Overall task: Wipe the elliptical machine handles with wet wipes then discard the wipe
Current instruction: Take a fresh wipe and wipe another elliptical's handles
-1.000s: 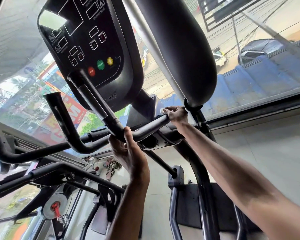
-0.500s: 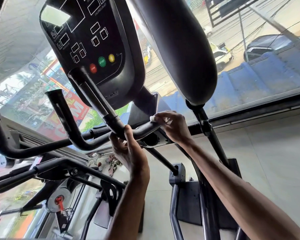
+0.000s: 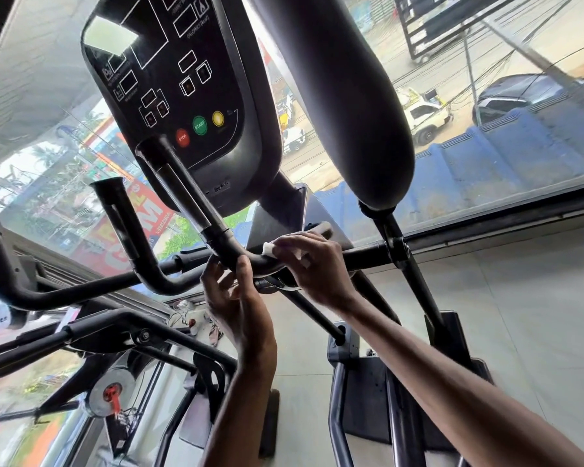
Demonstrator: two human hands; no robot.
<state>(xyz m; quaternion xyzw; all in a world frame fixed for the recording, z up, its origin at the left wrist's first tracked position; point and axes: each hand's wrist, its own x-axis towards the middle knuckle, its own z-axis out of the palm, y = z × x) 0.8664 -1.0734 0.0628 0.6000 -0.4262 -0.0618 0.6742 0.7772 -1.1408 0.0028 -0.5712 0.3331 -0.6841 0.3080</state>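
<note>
- Left hand point(image 3: 231, 298): rises from the lower edge of the view. Its thumb lies on the near side and its fingers curl round the far side of the inner handle point(image 3: 223, 246), gripping the black tube at its bend.
- Right hand point(image 3: 312, 264): reaches in from the lower right, just beside the left hand. Its fingers curl over the same tube and press a wet wipe point(image 3: 268, 248) against it.
- Wet wipe: white and folded small. Only one corner shows at the fingertips, touching the handle just right of the bend; the rest is hidden under the hand.
- Second inner handle point(image 3: 129, 230): the matching tube to the left, untouched, its open end pointing up.
- Console point(image 3: 182, 89): black panel above the hands, tilted, with a red button point(image 3: 182, 137), a green button point(image 3: 199, 125) and a yellow button point(image 3: 218, 119) in a row near its lower edge.
- Padded handle point(image 3: 344, 106): a thick dark grip right of the console, mounted on a slim rod.
- Floor point(image 3: 536, 315): pale tiles beneath the machine frame.
- Beyond the glass: a blue roof point(image 3: 486, 163) and a white car point(image 3: 423, 117) on the street.
</note>
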